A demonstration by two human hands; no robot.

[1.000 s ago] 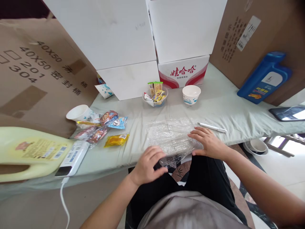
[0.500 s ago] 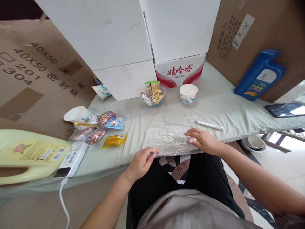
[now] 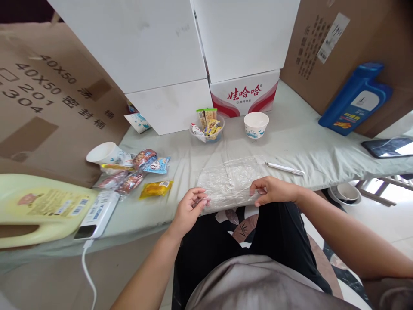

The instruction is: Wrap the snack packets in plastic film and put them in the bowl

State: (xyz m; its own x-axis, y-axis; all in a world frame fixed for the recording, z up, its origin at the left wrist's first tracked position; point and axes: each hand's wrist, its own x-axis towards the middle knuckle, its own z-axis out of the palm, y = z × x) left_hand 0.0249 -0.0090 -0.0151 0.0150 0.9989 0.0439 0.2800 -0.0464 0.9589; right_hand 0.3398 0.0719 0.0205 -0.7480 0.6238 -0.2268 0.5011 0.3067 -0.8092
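Observation:
A clear, crinkled plastic bag (image 3: 227, 178) lies flattened along the front edge of the cloth-covered table. At its near left corner, my left hand (image 3: 192, 206) pinches the film between thumb and curled fingers. My right hand (image 3: 275, 189) rests at the bag's right side, fingers bent and touching the film, with a gap between thumb and fingertips. Just behind that hand lies a white pen (image 3: 285, 168). A yellow snack packet (image 3: 156, 189) is on the cloth to the left of my left hand.
Behind the bag stand a clear bowl of snacks (image 3: 207, 132) and a paper bowl (image 3: 256, 125). Several packets lie by a tipped paper bowl (image 3: 103, 153). A power strip (image 3: 98, 215), yellow jug (image 3: 45, 211), blue bottle (image 3: 356, 99) and phone (image 3: 387, 147) flank them; boxes (image 3: 243, 97) stand behind.
My right hand has shifted slightly downward, its fingers more bent and its thumb lower. My left hand has moved up a little, with fingers less tightly folded. The bag's near edge has shifted slightly.

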